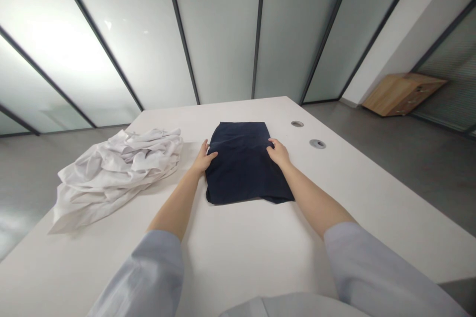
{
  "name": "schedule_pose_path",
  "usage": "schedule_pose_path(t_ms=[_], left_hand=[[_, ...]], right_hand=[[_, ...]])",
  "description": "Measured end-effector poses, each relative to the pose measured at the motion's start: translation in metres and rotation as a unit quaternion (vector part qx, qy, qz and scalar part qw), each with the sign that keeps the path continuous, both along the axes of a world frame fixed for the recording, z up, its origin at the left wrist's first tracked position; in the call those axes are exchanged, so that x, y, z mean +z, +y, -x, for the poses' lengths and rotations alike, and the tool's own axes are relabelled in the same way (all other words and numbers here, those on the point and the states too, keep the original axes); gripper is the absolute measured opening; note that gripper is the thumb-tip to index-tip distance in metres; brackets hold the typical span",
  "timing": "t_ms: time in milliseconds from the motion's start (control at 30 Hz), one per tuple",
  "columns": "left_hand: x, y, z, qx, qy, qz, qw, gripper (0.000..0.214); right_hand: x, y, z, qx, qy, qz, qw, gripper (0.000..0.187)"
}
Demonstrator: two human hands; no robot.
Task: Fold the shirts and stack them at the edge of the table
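Observation:
A folded dark navy piece of cloth [245, 168], possibly a garment, lies flat on the white table in front of me. Its near edge is slightly uneven, with a corner sticking out at the lower right. My left hand [204, 159] grips its left edge, thumb on top and the other fingers along the side. On the opposite edge, my right hand [278, 152] holds the cloth between thumb and fingers. Parts of the fingers of both hands are hidden at the edges. A crumpled heap of white cloth [122, 168] rests to the left of my left hand.
The white table [372, 208] has two round grommets, one farther back [297, 124] and one nearer [318, 144], on its right side. Frosted glass panels [219, 25] stand behind it. A wooden cabinet [399, 93] is on the floor at the far right.

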State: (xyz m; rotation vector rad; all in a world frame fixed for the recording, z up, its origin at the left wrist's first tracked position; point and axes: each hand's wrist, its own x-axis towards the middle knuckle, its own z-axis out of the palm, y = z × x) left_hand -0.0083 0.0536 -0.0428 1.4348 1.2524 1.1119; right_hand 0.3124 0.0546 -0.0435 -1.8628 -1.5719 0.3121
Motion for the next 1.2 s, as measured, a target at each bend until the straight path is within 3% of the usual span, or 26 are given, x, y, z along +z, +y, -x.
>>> schedule_pose_path(t_ms=[233, 400, 767, 833, 967, 1067, 1200], left_hand=[[0.01, 0.018, -0.006, -0.002, 0.03, 0.009, 1.0, 0.083], [0.016, 0.029, -0.009, -0.014, 0.084, -0.007, 0.996, 0.053], [0.016, 0.01, -0.007, 0.062, 0.103, 0.004, 0.993, 0.031], [0.016, 0.007, -0.006, 0.043, 0.108, -0.004, 0.993, 0.032], [0.017, 0.008, -0.004, -0.033, 0.156, -0.031, 0.987, 0.056], [0.017, 0.012, -0.004, -0.063, 0.247, -0.065, 0.965, 0.063], [0.017, 0.014, -0.009, -0.075, 0.349, -0.09, 0.93, 0.063]], right_hand=[[0.0, 0.001, -0.001, 0.015, 0.013, -0.01, 1.0, 0.04], [-0.003, 0.005, -0.005, 0.035, 0.034, -0.003, 0.999, 0.033], [-0.003, 0.016, -0.012, 0.048, 0.217, -0.019, 0.975, 0.023], [-0.001, 0.014, -0.012, 0.055, 0.237, -0.018, 0.97, 0.023], [0.004, 0.01, -0.013, 0.069, 0.228, 0.022, 0.971, 0.033], [0.007, 0.008, -0.017, 0.107, 0.182, 0.051, 0.976, 0.046], [0.011, 0.006, -0.021, 0.149, 0.115, 0.058, 0.98, 0.05]])
